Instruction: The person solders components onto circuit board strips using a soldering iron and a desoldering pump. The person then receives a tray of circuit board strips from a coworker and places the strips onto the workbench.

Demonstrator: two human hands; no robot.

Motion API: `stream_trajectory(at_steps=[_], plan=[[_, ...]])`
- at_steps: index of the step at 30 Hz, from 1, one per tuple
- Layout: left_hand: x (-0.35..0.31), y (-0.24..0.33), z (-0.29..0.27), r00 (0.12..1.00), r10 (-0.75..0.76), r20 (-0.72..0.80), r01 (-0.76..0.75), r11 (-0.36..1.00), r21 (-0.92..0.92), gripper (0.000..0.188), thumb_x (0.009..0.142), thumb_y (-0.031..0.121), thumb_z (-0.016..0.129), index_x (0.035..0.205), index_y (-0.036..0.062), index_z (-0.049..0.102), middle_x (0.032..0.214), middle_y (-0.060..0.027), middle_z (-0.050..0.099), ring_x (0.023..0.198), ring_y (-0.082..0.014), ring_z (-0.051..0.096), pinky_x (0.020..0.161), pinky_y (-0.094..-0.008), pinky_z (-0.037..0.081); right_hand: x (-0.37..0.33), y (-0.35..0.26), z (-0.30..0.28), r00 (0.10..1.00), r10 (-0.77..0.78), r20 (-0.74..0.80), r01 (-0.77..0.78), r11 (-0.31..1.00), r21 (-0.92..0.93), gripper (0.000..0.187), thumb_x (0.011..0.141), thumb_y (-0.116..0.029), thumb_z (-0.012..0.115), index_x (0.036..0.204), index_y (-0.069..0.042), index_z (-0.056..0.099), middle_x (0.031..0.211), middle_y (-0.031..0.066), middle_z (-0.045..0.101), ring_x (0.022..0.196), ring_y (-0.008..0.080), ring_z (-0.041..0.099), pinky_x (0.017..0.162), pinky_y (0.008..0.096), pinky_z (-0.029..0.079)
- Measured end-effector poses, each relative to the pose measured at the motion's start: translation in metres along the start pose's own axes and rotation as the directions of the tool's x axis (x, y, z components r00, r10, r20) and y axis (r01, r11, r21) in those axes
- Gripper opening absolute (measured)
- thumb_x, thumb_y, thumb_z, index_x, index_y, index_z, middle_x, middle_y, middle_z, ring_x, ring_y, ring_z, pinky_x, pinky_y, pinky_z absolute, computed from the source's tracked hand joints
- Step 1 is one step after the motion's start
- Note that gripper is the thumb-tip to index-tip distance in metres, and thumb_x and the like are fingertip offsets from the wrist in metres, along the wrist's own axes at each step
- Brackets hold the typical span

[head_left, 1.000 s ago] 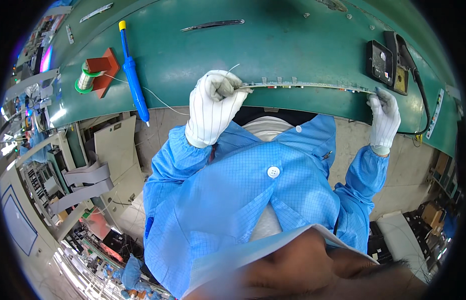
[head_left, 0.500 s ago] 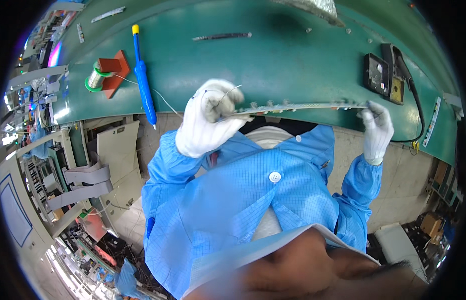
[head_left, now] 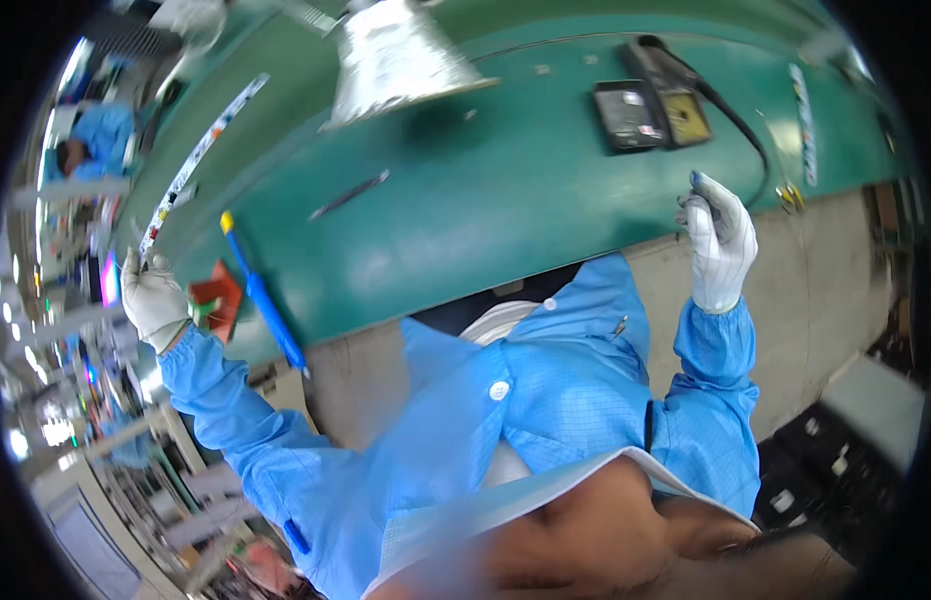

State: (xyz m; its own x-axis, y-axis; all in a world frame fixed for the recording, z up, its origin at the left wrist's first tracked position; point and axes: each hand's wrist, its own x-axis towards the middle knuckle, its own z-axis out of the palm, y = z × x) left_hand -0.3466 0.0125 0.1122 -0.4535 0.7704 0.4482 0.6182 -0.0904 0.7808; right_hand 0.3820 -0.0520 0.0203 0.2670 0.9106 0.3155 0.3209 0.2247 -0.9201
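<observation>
The left hand (head_left: 157, 302) has swung the component strip (head_left: 197, 160) to the far left of the worktop (head_left: 465, 215), pinching its near end; the right hand (head_left: 720, 242) (fingers loosely parted, nothing I can see between them) has let go, leaving the strip to one grip

smooth glossy benchtop (head_left: 515, 190), crinkled shiny foil hood (head_left: 397, 65), matt cloth-gloved hands (head_left: 723, 248)

From here I've got a green bench (head_left: 465, 230) and a light-blue coat (head_left: 580, 375) with a fine grid. Left glove (head_left: 155, 303) is whitish, right glove (head_left: 720, 245) is white with thin dark pinstripes. Strip's (head_left: 198, 155) white with red and yellow bits, pump's (head_left: 268, 312) blue with a yellow end.
</observation>
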Motion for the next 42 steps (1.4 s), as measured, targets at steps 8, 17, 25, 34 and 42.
stream_trajectory(at_steps=[8,17,25,34,42], plan=[[0.114,-0.061,0.223,0.863,-0.297,-0.409,0.122,0.908,-0.401,0.044,0.095,0.027,0.069,0.121,-0.0063,0.055,0.107,-0.0235,0.07,0.093,-0.0313,0.072,0.079,-0.0404,0.057,0.005,0.043,-0.108,0.871,-0.092,-0.483,0.043,0.993,-0.112,0.025,0.098,-0.001,0.062,0.122,0.004,0.065,0.094,0.0076,0.069,0.079,0.011,0.064,0.073,0.0243,0.054],[0.145,-0.133,0.282,0.899,-0.394,0.192,0.369,0.917,0.153,0.052,0.098,0.031,0.065,0.137,-0.0013,0.053,0.115,-0.016,0.07,0.096,-0.0261,0.069,0.071,-0.033,0.056,0.091,0.152,-0.226,0.763,-0.081,-0.642,-0.498,0.56,-0.662,0.038,0.093,-0.044,0.062,0.118,-0.016,0.073,0.106,0.0142,0.075,0.099,0.0296,0.072,0.088,0.0392,0.055],[0.095,-0.01,0.237,0.797,-0.538,0.275,0.598,0.765,-0.239,0.042,0.099,0.027,0.064,0.134,0.0044,0.057,0.137,-0.0186,0.059,0.063,-0.0078,0.049,0.049,-0.0181,0.036,0.142,0.191,-0.25,0.734,0.215,-0.644,-0.569,0.712,-0.411,0.039,0.093,-0.038,0.066,0.114,-0.007,0.074,0.095,0.0107,0.075,0.086,0.0237,0.069,0.078,0.0352,0.053],[-0.072,0.129,0.146,0.856,-0.367,0.365,0.499,0.771,-0.396,0.035,0.105,0.024,0.054,0.133,0.0038,0.055,0.128,-0.0142,0.063,0.057,-0.0037,0.042,0.047,-0.0182,0.034,0.079,0.11,-0.236,0.813,0.251,-0.526,-0.21,0.968,0.138,0.024,0.097,-0.019,0.069,0.111,0.0,0.07,0.089,0.0043,0.071,0.07,0.0097,0.06,0.06,0.0226,0.045],[-0.216,0.197,0.107,0.564,-0.314,0.764,0.688,0.691,-0.224,0.025,0.102,0.031,0.059,0.106,0.0068,0.054,0.093,-0.0043,0.061,0.061,-0.0075,0.049,0.05,-0.0222,0.037,0.029,0.011,-0.165,0.987,0.16,0.021,-0.158,0.939,0.307,0.026,0.096,-0.023,0.067,0.104,0.002,0.065,0.081,0.0061,0.064,0.067,0.0119,0.057,0.056,0.0239,0.042]])
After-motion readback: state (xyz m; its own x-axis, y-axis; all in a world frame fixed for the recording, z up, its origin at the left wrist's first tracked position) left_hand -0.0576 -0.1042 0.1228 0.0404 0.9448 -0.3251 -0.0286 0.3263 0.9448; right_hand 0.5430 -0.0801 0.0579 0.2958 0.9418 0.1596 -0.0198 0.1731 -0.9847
